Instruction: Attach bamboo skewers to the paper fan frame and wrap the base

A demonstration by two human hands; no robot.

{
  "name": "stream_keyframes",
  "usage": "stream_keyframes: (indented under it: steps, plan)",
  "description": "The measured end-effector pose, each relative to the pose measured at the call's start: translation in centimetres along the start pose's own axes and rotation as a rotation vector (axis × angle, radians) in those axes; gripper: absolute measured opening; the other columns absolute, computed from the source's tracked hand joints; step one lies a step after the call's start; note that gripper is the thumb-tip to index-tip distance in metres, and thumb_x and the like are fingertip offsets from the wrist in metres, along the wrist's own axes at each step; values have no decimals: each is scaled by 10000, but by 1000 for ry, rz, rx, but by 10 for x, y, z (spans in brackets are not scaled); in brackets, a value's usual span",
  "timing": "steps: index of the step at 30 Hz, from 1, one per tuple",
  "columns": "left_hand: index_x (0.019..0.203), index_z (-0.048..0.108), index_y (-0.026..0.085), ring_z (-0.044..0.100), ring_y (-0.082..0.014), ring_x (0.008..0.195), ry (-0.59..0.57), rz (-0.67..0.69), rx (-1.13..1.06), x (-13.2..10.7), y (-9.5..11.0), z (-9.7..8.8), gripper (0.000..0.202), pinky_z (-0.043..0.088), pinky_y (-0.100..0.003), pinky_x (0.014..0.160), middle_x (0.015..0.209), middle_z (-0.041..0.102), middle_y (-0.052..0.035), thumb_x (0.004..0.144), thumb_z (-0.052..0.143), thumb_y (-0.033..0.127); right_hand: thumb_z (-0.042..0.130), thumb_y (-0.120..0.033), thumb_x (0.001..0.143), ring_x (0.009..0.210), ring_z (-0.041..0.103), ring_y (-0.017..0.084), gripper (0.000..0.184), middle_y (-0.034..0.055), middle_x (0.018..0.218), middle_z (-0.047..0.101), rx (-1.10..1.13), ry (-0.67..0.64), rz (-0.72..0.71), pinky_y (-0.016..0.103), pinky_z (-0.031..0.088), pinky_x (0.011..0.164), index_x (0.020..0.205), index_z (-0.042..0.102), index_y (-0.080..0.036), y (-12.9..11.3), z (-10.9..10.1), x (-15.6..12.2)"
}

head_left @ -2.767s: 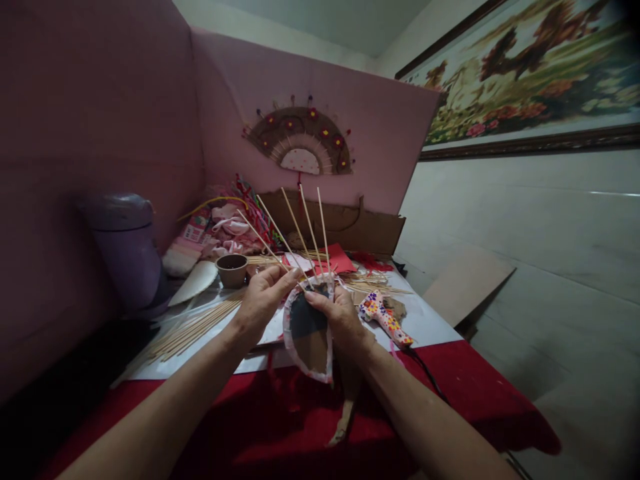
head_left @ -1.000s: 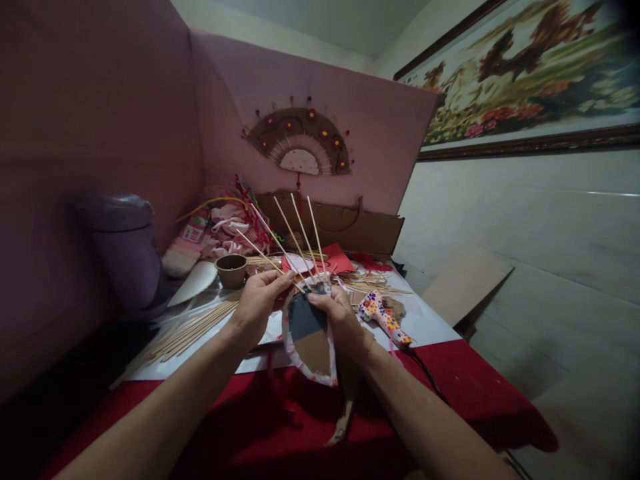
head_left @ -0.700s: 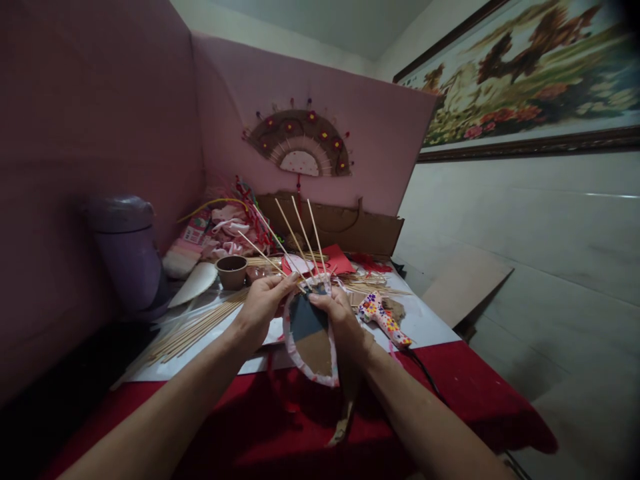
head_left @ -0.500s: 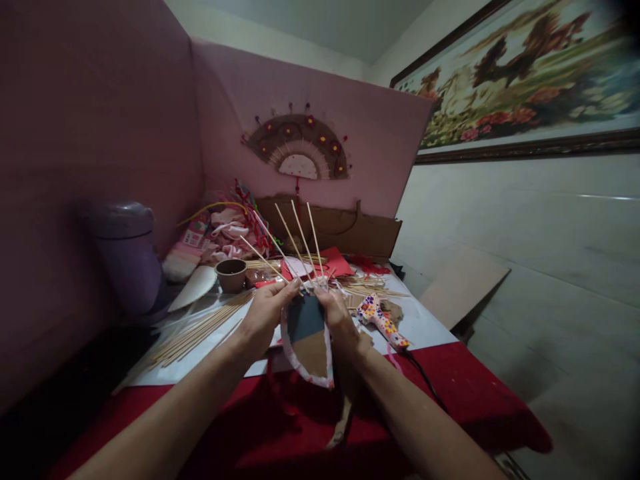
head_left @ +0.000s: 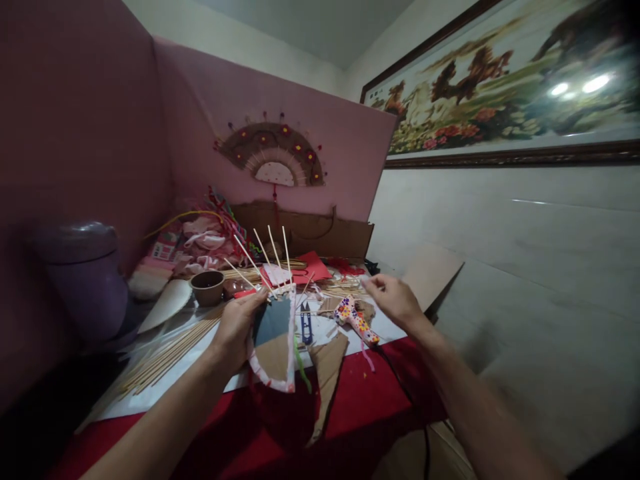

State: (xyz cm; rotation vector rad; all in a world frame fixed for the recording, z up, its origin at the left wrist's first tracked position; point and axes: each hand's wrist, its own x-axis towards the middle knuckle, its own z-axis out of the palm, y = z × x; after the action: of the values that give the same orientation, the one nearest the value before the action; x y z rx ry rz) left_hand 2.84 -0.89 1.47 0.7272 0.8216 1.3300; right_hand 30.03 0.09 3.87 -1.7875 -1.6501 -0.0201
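Note:
My left hand (head_left: 240,317) is closed on the upper left edge of a half-round cardboard piece (head_left: 274,353). The piece has a pale, patterned fabric edging and a dark patch. Several thin wooden sticks (head_left: 249,257) fan upward from its top. My right hand (head_left: 395,301) is raised over the table's right side, apart from the cardboard, its fingers pinched together. What the fingertips hold, if anything, is too small to make out. Below and left of that hand lies a flower-patterned glue gun (head_left: 356,320) with a dark cord. Blue thread snips (head_left: 306,325) lie beside the cardboard piece.
Loose sticks (head_left: 173,357) lie on the left of the white sheet. A brown cup (head_left: 207,288) and red paper (head_left: 316,265) stand behind. A torn cardboard strip (head_left: 329,373) crosses the red cloth (head_left: 370,407). A decorated fan (head_left: 275,150) hangs on the pink panel.
My right hand has let go of the cardboard piece and moved right, past the glue gun. My left hand still holds the piece. The view has turned slightly right.

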Motion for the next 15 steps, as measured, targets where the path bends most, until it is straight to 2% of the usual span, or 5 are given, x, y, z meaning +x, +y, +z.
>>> stream_keyframes:
  steps: [2, 4, 9, 12, 15]
  plan:
    - [655, 635, 100, 601, -161, 441, 8, 8, -3, -1, 1, 2, 91, 511, -273, 466, 582, 678, -83, 709, 638, 174, 550, -523, 733, 677, 575, 204, 361, 67, 715, 642, -115, -198, 23, 284, 350, 575, 694, 646, -177, 20, 8, -6]
    - [647, 633, 101, 601, -158, 440, 13, 8, 2, -3, 2, 2, 88, 510, -269, 463, 577, 677, -77, 700, 645, 170, 607, -532, 679, 735, 573, 218, 374, 73, 768, 640, -119, -317, -15, 283, 367, 602, 742, 643, -165, 33, 24, -14]
    - [644, 629, 110, 606, -158, 456, -7, 22, 13, -3, 2, 1, 102, 500, -260, 458, 582, 678, -71, 666, 683, 194, 689, -390, 616, 912, 547, 245, 410, 108, 977, 616, -138, -302, -21, 287, 388, 720, 926, 611, -133, 40, 52, -23]
    - [636, 625, 111, 599, -151, 448, -15, 30, 34, -2, 2, 0, 136, 487, -248, 449, 576, 675, -64, 648, 703, 222, 570, -348, 734, 897, 567, 243, 311, 131, 987, 632, -182, -283, -39, 288, 370, 713, 955, 601, -130, 37, 52, -23]
    - [656, 633, 111, 600, -151, 450, -13, 23, 36, -3, 2, 0, 137, 496, -255, 469, 568, 672, -57, 643, 705, 227, 513, -344, 772, 858, 589, 248, 316, 135, 971, 651, -220, -292, -52, 283, 343, 653, 1003, 582, -139, 35, 47, -22]
